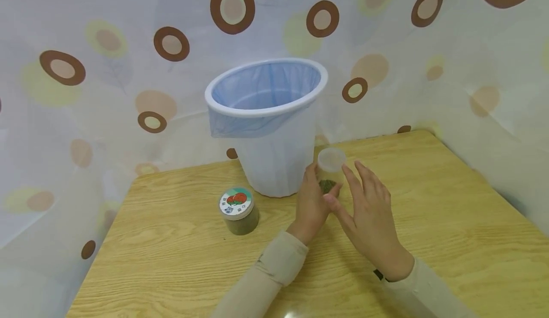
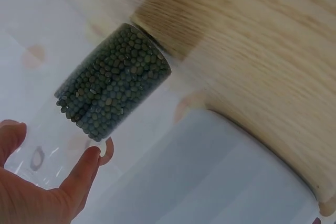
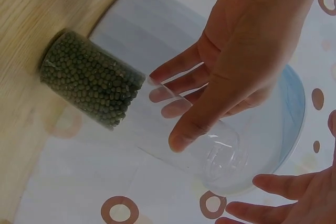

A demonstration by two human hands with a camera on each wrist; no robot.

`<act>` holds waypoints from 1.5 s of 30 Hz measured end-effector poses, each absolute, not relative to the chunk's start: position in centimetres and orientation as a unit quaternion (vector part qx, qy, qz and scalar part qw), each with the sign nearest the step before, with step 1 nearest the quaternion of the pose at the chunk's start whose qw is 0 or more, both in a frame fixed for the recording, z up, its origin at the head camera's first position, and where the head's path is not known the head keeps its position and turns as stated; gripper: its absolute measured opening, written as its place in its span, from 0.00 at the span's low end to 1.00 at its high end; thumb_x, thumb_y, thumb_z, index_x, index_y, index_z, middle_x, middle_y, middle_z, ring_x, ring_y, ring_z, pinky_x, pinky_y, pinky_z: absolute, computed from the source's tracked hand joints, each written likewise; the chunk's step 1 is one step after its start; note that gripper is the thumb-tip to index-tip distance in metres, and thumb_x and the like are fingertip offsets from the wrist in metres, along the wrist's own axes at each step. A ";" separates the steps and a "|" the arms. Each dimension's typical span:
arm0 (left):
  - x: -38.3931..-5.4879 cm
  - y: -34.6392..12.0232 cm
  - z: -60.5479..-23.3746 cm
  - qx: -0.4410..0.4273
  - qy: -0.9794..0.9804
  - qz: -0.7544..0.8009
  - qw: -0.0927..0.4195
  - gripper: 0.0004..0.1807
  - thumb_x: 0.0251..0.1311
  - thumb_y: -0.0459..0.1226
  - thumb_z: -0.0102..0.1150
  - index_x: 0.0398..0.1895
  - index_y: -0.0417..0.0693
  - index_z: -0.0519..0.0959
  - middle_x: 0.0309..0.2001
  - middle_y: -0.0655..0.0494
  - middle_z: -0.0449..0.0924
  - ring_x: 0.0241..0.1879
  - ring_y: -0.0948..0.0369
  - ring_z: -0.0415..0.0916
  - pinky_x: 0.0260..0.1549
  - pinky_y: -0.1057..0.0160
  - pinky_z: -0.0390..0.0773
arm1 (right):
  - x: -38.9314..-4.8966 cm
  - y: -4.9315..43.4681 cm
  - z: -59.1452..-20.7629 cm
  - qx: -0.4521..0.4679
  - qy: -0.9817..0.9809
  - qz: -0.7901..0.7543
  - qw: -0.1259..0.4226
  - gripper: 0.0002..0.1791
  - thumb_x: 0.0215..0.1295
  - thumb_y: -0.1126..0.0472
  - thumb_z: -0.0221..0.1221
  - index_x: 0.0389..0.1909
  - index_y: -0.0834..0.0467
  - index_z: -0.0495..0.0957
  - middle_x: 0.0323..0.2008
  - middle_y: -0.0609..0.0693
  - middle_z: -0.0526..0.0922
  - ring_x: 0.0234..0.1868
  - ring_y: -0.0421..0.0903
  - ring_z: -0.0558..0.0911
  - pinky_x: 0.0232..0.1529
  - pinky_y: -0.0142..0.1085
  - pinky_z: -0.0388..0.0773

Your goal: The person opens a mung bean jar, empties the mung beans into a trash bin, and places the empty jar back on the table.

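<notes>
A clear jar (image 1: 331, 172) with a pale translucent lid stands just right of the bin. Small green beans (image 2: 115, 82), like mung beans, fill its lower part and show closely in both wrist views. My left hand (image 1: 312, 208) grips the jar from the left, thumb and fingers curled round its side. In the right wrist view this hand (image 3: 247, 51) wraps the jar's clear upper part. My right hand (image 1: 371, 208) is at the jar's right side, fingers extended and spread. Its fingertips overlap the lid's edge, and its thumb overlaps the left hand in the head view.
A large white bin (image 1: 279, 160) with a bluish liner folded over its rim stands at the back of the wooden table (image 1: 184, 265). In front of it sits a second jar (image 1: 241, 222) with a tomato label on its lid. Spotted cloth (image 1: 116, 151) hangs behind.
</notes>
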State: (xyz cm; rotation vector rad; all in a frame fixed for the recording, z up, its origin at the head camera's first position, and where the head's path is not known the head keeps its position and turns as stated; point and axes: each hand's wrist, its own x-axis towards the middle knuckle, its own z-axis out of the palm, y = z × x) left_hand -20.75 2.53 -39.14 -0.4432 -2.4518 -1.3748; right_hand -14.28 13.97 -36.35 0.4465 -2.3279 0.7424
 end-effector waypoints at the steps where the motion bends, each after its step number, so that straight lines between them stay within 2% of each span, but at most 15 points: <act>1: -20.7 2.4 -39.1 -0.152 -0.850 -0.482 0.148 0.37 0.58 0.40 0.67 0.65 0.37 0.60 0.59 0.43 0.72 0.57 0.50 0.74 0.53 0.54 0.75 | -14.3 14.0 -36.4 0.171 -0.887 0.284 0.322 0.43 0.69 0.33 0.42 0.66 0.66 0.64 0.66 0.69 0.61 0.63 0.71 0.62 0.55 0.69 0.57; 7: -19.9 1.6 -38.5 -0.154 -0.858 -0.456 0.178 0.38 0.55 0.42 0.69 0.65 0.39 0.62 0.56 0.45 0.75 0.55 0.52 0.76 0.51 0.57 0.76 | -14.4 13.9 -36.5 0.178 -0.881 0.292 0.328 0.44 0.69 0.32 0.40 0.66 0.67 0.63 0.66 0.69 0.61 0.63 0.71 0.62 0.55 0.69 0.57; 16: -18.2 -0.1 -37.0 -0.193 -0.850 -0.408 0.273 0.40 0.51 0.44 0.72 0.63 0.35 0.64 0.49 0.43 0.78 0.46 0.51 0.80 0.42 0.58 0.80 | -14.7 13.6 -35.8 0.193 -0.850 0.316 0.375 0.45 0.69 0.32 0.40 0.67 0.68 0.61 0.64 0.67 0.65 0.63 0.67 0.65 0.53 0.69 0.58; 24: -16.7 -1.6 -35.6 -0.223 -0.835 -0.381 0.329 0.37 0.51 0.41 0.72 0.61 0.34 0.67 0.48 0.43 0.78 0.45 0.52 0.79 0.41 0.58 0.81 | -15.2 13.0 -34.5 0.220 -0.821 0.331 0.410 0.44 0.70 0.34 0.42 0.67 0.71 0.61 0.63 0.68 0.66 0.62 0.66 0.66 0.56 0.66 0.60; 29: -15.7 -2.3 -35.2 -0.235 -0.823 -0.375 0.357 0.35 0.49 0.39 0.73 0.60 0.36 0.69 0.45 0.45 0.77 0.42 0.54 0.79 0.37 0.60 0.81 | -15.1 12.5 -33.7 0.233 -0.811 0.354 0.403 0.43 0.70 0.35 0.43 0.67 0.70 0.61 0.62 0.68 0.67 0.60 0.66 0.67 0.54 0.62 0.65; 34: -14.7 -2.8 -34.9 -0.239 -0.815 -0.373 0.374 0.37 0.46 0.38 0.75 0.59 0.36 0.70 0.42 0.46 0.75 0.38 0.55 0.77 0.36 0.62 0.80 | -14.6 11.5 -32.7 0.242 -0.805 0.363 0.402 0.43 0.69 0.34 0.44 0.64 0.69 0.64 0.52 0.66 0.72 0.50 0.61 0.71 0.44 0.55 0.71; 37: -14.0 -3.1 -34.9 -0.242 -0.811 -0.368 0.386 0.37 0.44 0.37 0.76 0.58 0.36 0.70 0.40 0.47 0.73 0.36 0.56 0.75 0.34 0.64 0.79 | -14.4 10.8 -32.0 0.251 -0.802 0.359 0.406 0.41 0.69 0.34 0.44 0.60 0.69 0.67 0.45 0.64 0.73 0.43 0.58 0.71 0.39 0.49 0.71; 45: -12.7 -3.8 -35.1 -0.214 -0.812 -0.345 0.420 0.40 0.33 0.30 0.79 0.56 0.38 0.70 0.37 0.48 0.66 0.28 0.60 0.66 0.23 0.71 0.72 | -13.8 9.8 -31.1 0.248 -0.812 0.346 0.399 0.38 0.67 0.33 0.46 0.47 0.68 0.74 0.37 0.58 0.74 0.37 0.51 0.72 0.33 0.43 0.74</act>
